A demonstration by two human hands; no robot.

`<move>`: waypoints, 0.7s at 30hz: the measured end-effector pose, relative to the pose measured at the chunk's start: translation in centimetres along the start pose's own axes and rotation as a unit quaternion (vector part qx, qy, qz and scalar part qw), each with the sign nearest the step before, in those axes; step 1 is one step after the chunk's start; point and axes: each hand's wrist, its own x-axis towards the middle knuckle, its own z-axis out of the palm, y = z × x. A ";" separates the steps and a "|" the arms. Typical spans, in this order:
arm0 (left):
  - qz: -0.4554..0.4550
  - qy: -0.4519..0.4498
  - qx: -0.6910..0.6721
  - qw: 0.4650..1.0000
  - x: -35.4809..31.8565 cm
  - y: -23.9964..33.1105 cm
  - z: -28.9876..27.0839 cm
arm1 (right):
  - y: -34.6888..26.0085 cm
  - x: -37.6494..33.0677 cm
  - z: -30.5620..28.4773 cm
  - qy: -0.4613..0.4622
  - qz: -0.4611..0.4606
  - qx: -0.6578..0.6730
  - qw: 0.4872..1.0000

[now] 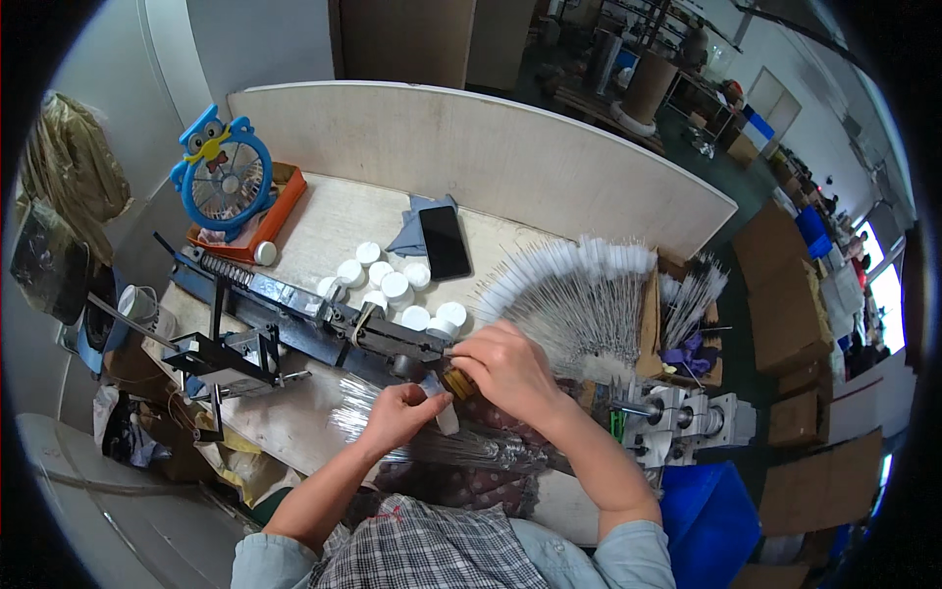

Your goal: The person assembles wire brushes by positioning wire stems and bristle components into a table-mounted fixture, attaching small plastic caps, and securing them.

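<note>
My left hand is closed in a pinch at the front of the bench, on a small white piece that shows past its fingertips. My right hand is closed too, its fingers bent at the near end of a dark metal bench fixture; whatever they pinch is hidden. Just below those fingers sits a yellowish, ringed part. A bundle of thin metal wires lies under both hands, over a dark spotted cloth.
Several round white pieces lie behind the fixture, near a black phone. Many white-tipped wires fan out at right. A blue fan stands in an orange tray. A metal device and a blue bin are at right.
</note>
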 end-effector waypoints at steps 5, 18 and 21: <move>0.055 -0.008 -0.325 0.944 0.0 -0.4 3.8 | -0.9 -4.2 -3.3 0.036 0.001 -0.003 0.999; 0.039 0.121 -0.227 0.966 -1.0 -3.5 -2.6 | 1.8 -6.4 3.7 -0.087 0.061 0.002 0.994; 0.044 0.009 -0.541 0.840 -2.0 -13.4 -10.7 | 1.7 -6.2 3.1 -0.073 0.045 0.021 0.996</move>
